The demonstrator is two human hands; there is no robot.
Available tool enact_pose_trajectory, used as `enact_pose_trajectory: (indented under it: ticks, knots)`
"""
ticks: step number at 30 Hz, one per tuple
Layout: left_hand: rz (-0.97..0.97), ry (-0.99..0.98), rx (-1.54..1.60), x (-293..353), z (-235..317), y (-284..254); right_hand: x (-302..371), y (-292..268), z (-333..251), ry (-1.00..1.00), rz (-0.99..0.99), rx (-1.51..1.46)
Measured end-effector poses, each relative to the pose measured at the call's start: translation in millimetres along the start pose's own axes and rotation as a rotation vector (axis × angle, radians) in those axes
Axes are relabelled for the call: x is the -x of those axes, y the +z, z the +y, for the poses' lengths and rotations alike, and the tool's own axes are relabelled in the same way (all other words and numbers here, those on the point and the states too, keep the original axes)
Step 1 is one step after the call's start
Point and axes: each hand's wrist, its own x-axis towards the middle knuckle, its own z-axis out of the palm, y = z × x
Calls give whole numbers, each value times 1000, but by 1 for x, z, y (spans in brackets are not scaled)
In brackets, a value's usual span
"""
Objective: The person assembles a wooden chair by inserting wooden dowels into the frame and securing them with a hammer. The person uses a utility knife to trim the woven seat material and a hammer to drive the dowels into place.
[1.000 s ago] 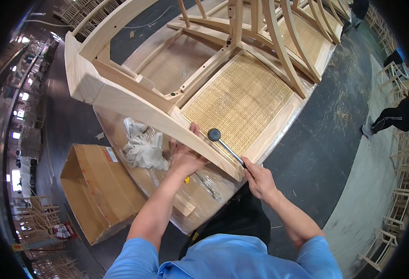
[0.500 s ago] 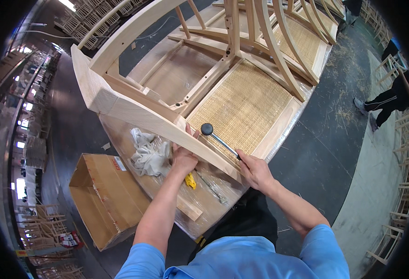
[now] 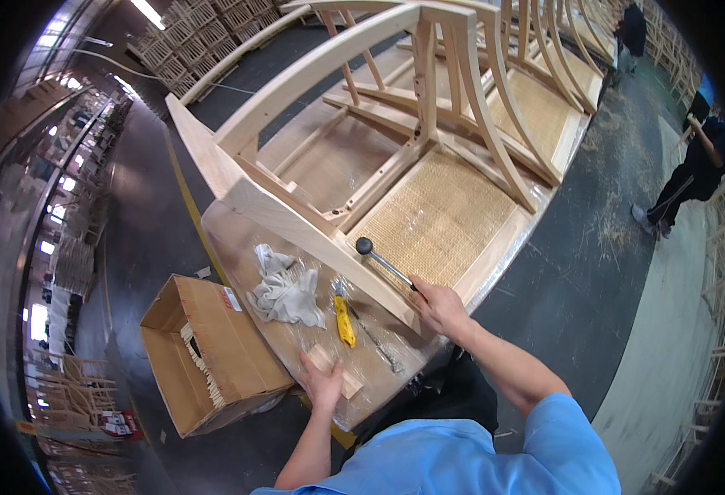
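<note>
Wooden block, touching left hand, grip unclear

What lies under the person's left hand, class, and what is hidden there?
A pale wooden block lies under the left hand, parts of it showing around the hand. The hand hides the rest, and the block's underside cannot be seen.

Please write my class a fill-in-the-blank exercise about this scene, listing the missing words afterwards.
The right hand holds a tool whose round head is coloured ____.
The left hand is at a small block made of ____.
The open box is made of ____.
The knife-like tool has a handle coloured ____.
Missing words: black; wood; cardboard; yellow.
</note>
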Motion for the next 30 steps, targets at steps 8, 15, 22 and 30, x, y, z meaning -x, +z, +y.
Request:
enact_pose_trajectory:
  ticks: [8, 15, 22, 30]
  knots:
    - [116, 27, 455, 25, -2, -3, 97, -76, 9, 70, 62, -257]
    - [124, 404, 1177, 97, 131, -50, 178, -158, 82, 201, -7, -258]
    - [261, 570, 658, 37, 229, -27, 160, -226, 114, 74, -54, -219]
    - [369, 738, 265, 34, 238, 0, 138, -238, 114, -13, -133, -291]
